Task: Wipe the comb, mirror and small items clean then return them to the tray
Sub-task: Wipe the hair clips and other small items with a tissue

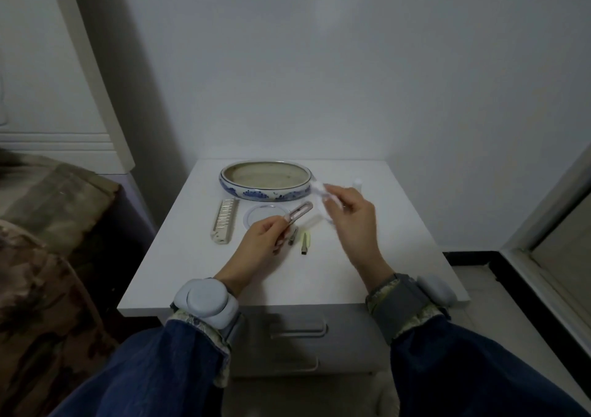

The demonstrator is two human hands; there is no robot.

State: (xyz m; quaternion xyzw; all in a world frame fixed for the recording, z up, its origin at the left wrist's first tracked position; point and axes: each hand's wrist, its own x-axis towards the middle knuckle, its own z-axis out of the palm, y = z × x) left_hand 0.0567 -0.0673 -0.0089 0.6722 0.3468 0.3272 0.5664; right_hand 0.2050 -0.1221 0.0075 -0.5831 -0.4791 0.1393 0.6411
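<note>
Now the left hand (265, 236) is lifted a little above the white table (399, 224), and its fingers (277, 224) pinch the lower end of a pinkish hair clip (295, 214), which points up and to the right, over the round mirror (267, 218). The right hand (350, 213) is raised beside it, with its fingers (332, 192) curled around a white wipe (319, 189); the wipe is blurred, so I cannot tell exactly how it is folded. Clip and wipe are near each other but apart.

I judge that the step in hand is wiping this clip. To do it well, the left hand should keep a firm pinch at the very end, so most of the clip stays free. The wipe should fold around the clip and slide along its length toward the free tip, on both faces. After that the grip should change, to clean the end that the fingers cover now.

The comb (224, 221) lies on the table left of the mirror, and two small clips (303, 242) lie just beside the left hand. The blue and white tray (265, 192) stands behind them, and nothing can be seen inside it, so the returning is not yet done.
</note>
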